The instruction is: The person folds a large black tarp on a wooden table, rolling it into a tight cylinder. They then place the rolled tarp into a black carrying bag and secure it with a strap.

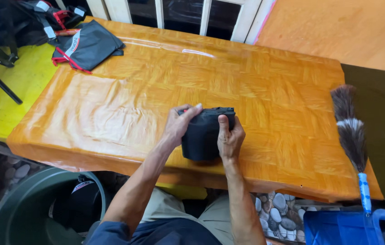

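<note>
Near edge of the surface (110, 113), about mid-length: both hands closed on a folded black fabric bundle (203, 136). Left hand (179, 124) grips its left side, fingers curled over the top corner; right hand (230, 138) clamps the right side, thumb pressed on the front. Judgement: keep the layers squared and pressed flat against the wood so the fold holds. Right edge: feather duster (350, 129) with blue handle. Far left corner: another black-and-red garment (88, 45).

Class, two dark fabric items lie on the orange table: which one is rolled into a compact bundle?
The black bundle gripped between the left hand and right hand; the other, red-trimmed black bag lies flat at the far corner.
</note>
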